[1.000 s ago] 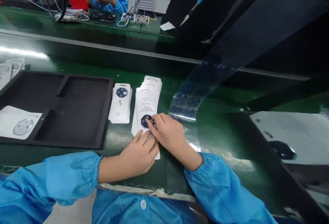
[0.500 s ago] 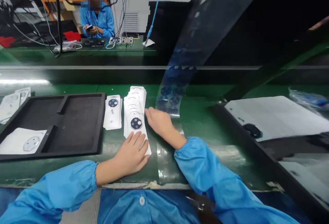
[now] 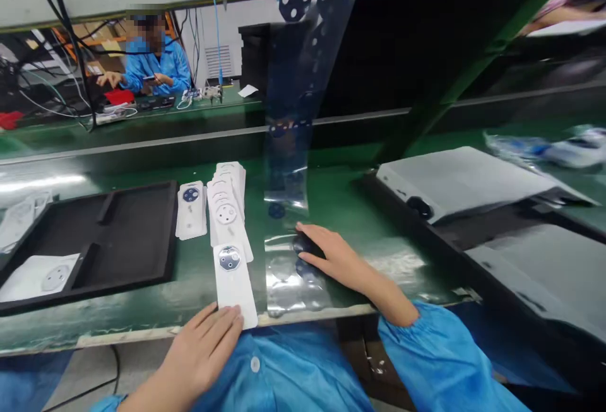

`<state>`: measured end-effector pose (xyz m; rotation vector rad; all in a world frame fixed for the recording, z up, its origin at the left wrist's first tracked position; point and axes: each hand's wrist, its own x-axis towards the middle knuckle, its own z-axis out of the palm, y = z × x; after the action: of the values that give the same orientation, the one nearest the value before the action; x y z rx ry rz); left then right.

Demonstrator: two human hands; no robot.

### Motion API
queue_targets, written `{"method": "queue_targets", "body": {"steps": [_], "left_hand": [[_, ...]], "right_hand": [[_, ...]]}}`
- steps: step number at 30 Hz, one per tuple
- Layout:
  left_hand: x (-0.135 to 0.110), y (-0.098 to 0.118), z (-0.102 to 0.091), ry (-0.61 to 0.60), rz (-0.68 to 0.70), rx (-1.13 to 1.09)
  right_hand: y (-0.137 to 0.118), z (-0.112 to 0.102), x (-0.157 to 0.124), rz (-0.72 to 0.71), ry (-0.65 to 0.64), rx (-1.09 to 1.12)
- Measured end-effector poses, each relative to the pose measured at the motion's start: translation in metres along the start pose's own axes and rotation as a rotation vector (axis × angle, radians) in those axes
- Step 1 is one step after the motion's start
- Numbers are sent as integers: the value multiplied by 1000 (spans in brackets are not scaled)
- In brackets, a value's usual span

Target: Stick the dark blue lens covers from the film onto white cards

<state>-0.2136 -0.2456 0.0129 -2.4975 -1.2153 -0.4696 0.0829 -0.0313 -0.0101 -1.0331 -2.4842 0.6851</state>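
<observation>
white card with a dark lens ring lies at the green table's near edge, the left hand flat, fingertips on its end. the right hand rests open on clear film.

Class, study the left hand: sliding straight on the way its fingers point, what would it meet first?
The left hand rests its fingertips on the near end of the white card, so that card comes first; beyond it, probably the fanned row of cards.
</observation>
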Motion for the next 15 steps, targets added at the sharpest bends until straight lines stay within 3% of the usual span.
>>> {"method": "queue_targets", "body": {"steps": [3, 6, 10, 12, 15], "left_hand": [[7, -3, -8, -102, -115, 38], [5, 0, 5, -210, -90, 75], [-8, 7, 21, -16, -67, 59], [-13, 6, 11, 25, -62, 6], [-14, -9, -22, 58, -68, -23]], "right_hand": [[1, 4, 5, -50, 85, -50], [0, 4, 7, -89, 147, -66], [-1, 6, 3, -109, 164, -40], [-4, 3, 3, -71, 127, 2], [-11, -13, 8, 51, -24, 52]]}}
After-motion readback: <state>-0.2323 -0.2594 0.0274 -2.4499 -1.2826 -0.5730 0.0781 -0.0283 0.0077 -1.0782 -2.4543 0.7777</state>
